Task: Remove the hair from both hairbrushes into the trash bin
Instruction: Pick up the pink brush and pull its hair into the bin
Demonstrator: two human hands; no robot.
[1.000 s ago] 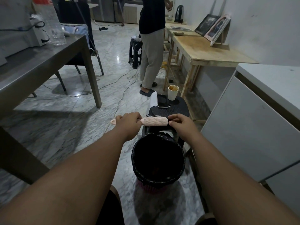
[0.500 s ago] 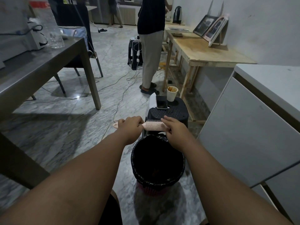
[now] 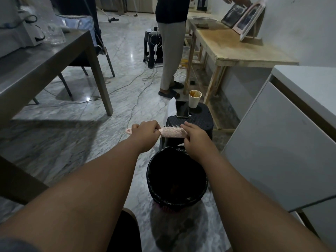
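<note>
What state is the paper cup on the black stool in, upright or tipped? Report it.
Upright. The white paper cup stands on its base on the black plastic stool, its stained open mouth facing up, beside a dark phone.

A hairbrush (image 3: 171, 132) spans between both hands' fingers (image 3: 184, 126), above the trash bin (image 3: 176, 179); beyond the fingers, a stool (image 3: 200, 122) carries a phone (image 3: 182, 109) and cup (image 3: 195, 98).

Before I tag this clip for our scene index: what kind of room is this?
Probably an indoor workroom or makeshift office: marble floor crossed by cables, a bare wooden table with leaning frames, and a steel table.
</note>
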